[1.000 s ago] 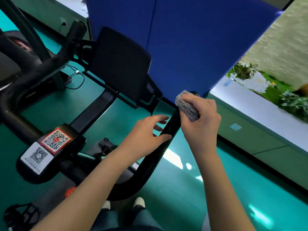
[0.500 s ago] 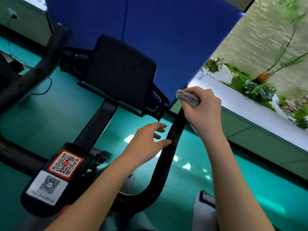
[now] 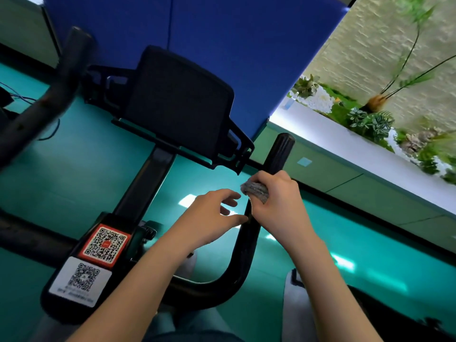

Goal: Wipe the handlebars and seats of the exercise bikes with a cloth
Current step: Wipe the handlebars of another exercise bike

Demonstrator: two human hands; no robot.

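Note:
A black exercise bike fills the view. Its right handlebar [image 3: 280, 154] curves up from the stem to a ribbed end grip. My right hand [image 3: 278, 201] grips a grey cloth [image 3: 255, 191] wrapped round that bar, just below the end grip. My left hand [image 3: 212, 215] hovers beside the bar with fingers loosely curled; its thumb tip comes close to the bar and it holds nothing. The left handlebar [image 3: 49, 95] runs up at the far left, blurred. No seat is in view.
A black tablet holder [image 3: 177, 104] stands on the stem ahead of my hands. Two QR stickers [image 3: 93, 260] sit on the stem block. A blue partition [image 3: 222, 45] stands behind, and a white ledge [image 3: 345, 149] with plants lies to the right. The floor is teal.
My right hand has slid the cloth down from the handlebar's tip, so the ribbed end grip now shows above it. The left hand stays beside the bar.

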